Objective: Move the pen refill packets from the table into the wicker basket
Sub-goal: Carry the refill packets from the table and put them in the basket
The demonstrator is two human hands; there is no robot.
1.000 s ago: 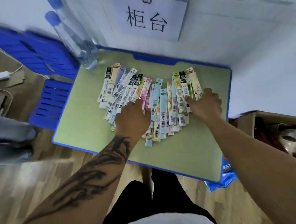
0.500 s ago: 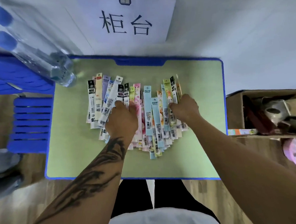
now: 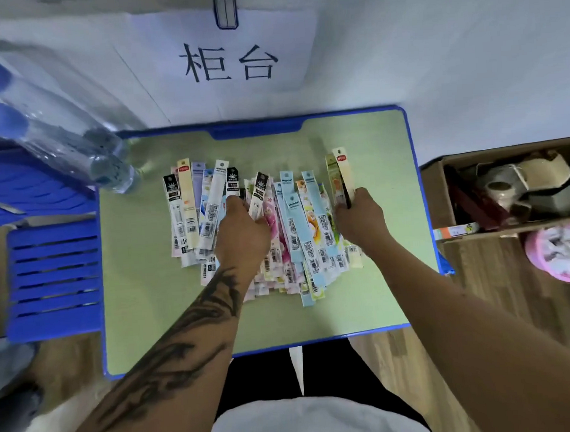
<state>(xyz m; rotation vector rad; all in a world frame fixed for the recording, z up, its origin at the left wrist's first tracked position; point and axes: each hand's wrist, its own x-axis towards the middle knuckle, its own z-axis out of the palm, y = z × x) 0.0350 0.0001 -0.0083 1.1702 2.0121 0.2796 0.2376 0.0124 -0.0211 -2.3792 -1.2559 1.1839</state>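
Gathering the spread into two handfuls.
My left hand [image 3: 241, 233] pinches one black-topped packet [image 3: 259, 194]; right hand [image 3: 360, 218] grips several end packets [image 3: 340, 174]. I'd sweep the packets between my fingers [image 3: 306, 234] inward along the worktop [image 3: 141, 291] before lifting.

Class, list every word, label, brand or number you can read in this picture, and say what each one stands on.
"柜台": large black handwritten characters on the white paper sign on the wall behind the table.
Pen refill packets: brand headers, barcodes and small print are there, but too small and blurred to read.
Flat packet on the cardboard box edge: printing blurred, not readable.
Water bottles: no label can be read.
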